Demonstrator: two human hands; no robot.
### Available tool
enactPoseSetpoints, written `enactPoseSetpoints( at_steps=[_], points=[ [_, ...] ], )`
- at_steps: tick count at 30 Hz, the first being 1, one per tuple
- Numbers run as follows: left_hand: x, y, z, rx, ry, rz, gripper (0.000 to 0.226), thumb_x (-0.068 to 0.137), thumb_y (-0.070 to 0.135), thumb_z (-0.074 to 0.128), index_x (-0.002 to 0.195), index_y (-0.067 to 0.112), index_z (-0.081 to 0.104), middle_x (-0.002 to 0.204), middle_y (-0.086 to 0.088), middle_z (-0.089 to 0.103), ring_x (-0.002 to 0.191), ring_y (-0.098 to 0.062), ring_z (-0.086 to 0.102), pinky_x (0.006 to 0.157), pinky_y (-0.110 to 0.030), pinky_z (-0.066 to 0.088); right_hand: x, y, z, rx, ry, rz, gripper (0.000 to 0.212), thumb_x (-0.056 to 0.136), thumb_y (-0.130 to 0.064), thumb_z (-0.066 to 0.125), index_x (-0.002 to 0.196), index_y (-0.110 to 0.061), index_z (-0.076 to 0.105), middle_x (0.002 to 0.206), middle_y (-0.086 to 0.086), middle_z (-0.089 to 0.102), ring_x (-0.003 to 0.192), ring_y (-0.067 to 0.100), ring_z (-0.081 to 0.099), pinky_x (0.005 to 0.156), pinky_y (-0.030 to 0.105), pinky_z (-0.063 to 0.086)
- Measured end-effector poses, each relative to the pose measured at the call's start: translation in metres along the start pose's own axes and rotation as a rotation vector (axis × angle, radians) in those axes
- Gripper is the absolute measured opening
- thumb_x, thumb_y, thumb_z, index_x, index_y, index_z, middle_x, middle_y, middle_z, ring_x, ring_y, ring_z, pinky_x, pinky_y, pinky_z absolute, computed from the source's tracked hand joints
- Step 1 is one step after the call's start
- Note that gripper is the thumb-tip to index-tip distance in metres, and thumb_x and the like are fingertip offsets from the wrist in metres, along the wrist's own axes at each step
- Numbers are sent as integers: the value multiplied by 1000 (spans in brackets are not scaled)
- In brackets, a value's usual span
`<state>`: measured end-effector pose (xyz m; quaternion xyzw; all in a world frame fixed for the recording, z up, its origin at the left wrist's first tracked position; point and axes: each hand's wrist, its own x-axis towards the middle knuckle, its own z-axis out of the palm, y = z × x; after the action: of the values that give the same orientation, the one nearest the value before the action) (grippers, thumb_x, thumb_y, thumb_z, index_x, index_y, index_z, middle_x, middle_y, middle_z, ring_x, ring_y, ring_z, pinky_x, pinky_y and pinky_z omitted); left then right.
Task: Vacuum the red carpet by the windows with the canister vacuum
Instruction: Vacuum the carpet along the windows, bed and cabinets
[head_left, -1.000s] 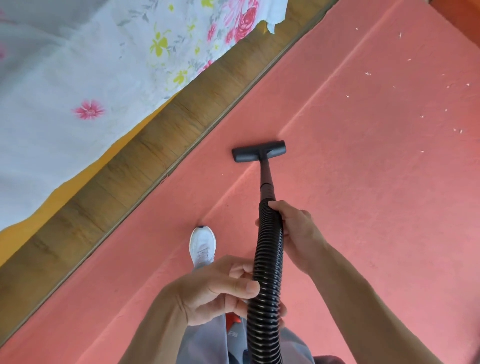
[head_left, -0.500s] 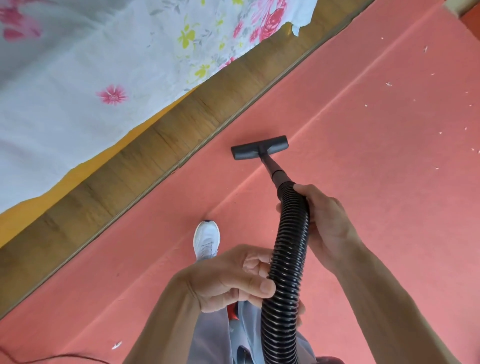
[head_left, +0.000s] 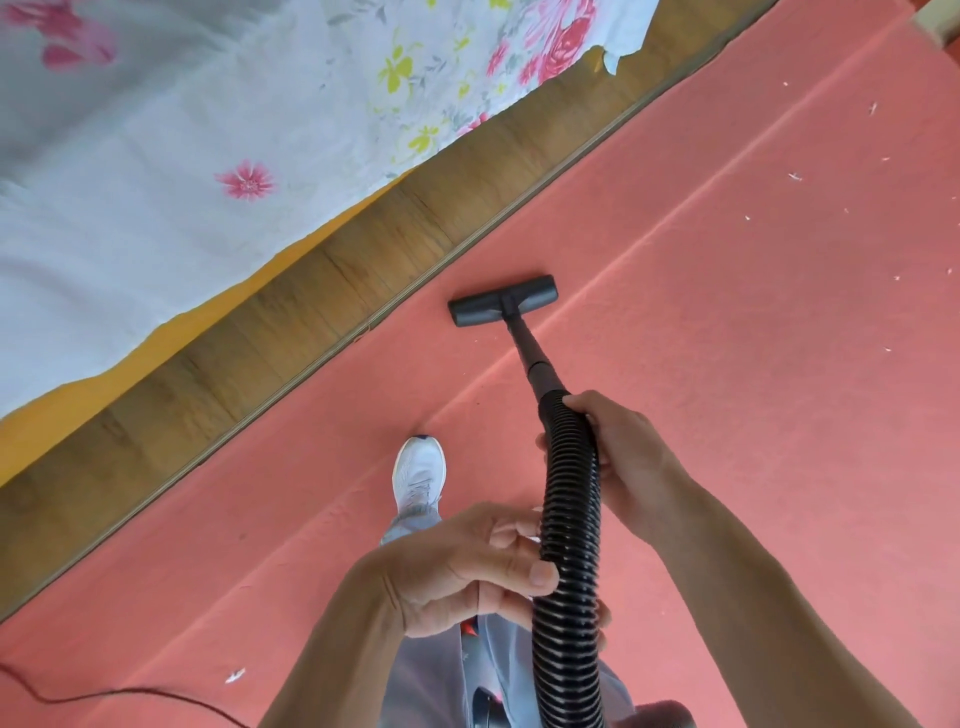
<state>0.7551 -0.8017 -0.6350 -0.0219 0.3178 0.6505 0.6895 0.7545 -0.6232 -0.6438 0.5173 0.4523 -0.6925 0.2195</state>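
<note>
My right hand (head_left: 631, 460) grips the black ribbed hose (head_left: 569, 525) just below the wand (head_left: 531, 358), fingers (head_left: 577, 401) curled tight round it. My left hand (head_left: 462, 571) holds the hose lower down, thumb across its front. The floor nozzle (head_left: 503, 301) sits flat on the red carpet (head_left: 753, 395), near the wooden floor strip (head_left: 249, 353). White specks (head_left: 795, 177) dot the carpet to the right. My white shoe (head_left: 420, 475) stands left of the hose.

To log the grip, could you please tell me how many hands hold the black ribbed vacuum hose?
2. The right hand holds the black ribbed vacuum hose at its front end; the left hand holds it farther back.
</note>
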Motion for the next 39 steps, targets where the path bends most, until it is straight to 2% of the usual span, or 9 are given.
enactPoseSetpoints(
  at_steps=[3, 9, 13, 18, 22, 27, 30, 33, 39],
  points=[
    [0, -2, 12, 17, -60, -7, 33, 78, 11, 76, 108, 11, 64, 108, -20, 67, 99, -31, 69, 89, -41, 55, -14, 0, -11, -66, -4, 5, 34, 93, -22, 56, 109, 6, 63, 80, 21, 70, 56, 20, 63, 56, 31, 50],
    [5, 0, 31, 8, -62, 31, 32, 78, 10, 66, 109, 15, 66, 102, -9, 72, 95, -25, 70, 89, -39, 56, -28, -11, -23, -44, 7, -80, 30, 92, -24, 59, 98, 4, 68, 75, 17, 68, 60, 19, 61, 52, 30, 51],
    [3, -2, 34, -13, -5, 72, 40, 79, 36, 78, 111, 15, 66, 105, -14, 72, 97, -29, 71, 87, -39, 57, -26, -10, -19, -36, -31, -115, 32, 93, -26, 59, 98, 4, 67, 76, 17, 67, 60, 18, 61, 55, 31, 50],
    [-14, -21, 31, -102, 250, 110, 48, 80, 47, 76, 107, 9, 65, 102, -23, 71, 90, -35, 72, 73, -33, 58, -11, 1, 7, -33, -19, -87, 31, 94, -22, 58, 97, 8, 63, 74, 19, 64, 57, 21, 61, 53, 28, 51],
    [-22, -34, 31, -80, 415, 69, 35, 81, 40, 75, 97, 11, 63, 98, -23, 72, 89, -36, 71, 71, -34, 58, -2, 23, 21, -175, 62, -32, 36, 89, -25, 64, 99, 10, 65, 90, 27, 64, 77, 32, 62, 73, 44, 50],
    [-29, -31, 36, -24, 290, -36, 22, 84, 29, 74, 95, 12, 66, 100, -23, 72, 95, -38, 70, 82, -38, 57, -10, 29, 7, -307, 158, 43, 31, 87, -23, 62, 102, 3, 66, 103, 28, 71, 94, 39, 72, 75, 42, 56],
    [-26, -29, 44, -13, 220, -38, 14, 87, 21, 71, 97, 12, 66, 100, -23, 72, 94, -36, 70, 82, -37, 57, -18, 24, -7, -360, 156, 28, 35, 85, -27, 62, 105, 1, 68, 102, 27, 72, 82, 32, 70, 73, 43, 57],
    [-18, -27, 50, -12, 194, -41, 10, 87, 20, 70, 93, 14, 66, 100, -22, 71, 95, -37, 69, 86, -41, 58, -21, 22, -13, -348, 169, 19, 36, 85, -28, 63, 102, 3, 68, 102, 27, 71, 86, 34, 70, 83, 50, 57],
    [-6, -29, 41, -75, 323, -69, 31, 84, 31, 73, 99, 5, 63, 101, -27, 71, 95, -39, 70, 84, -41, 57, -1, 21, -5, -391, 151, 51, 36, 89, -23, 63, 108, 8, 64, 98, 26, 70, 83, 34, 66, 83, 48, 57]
  ],
)
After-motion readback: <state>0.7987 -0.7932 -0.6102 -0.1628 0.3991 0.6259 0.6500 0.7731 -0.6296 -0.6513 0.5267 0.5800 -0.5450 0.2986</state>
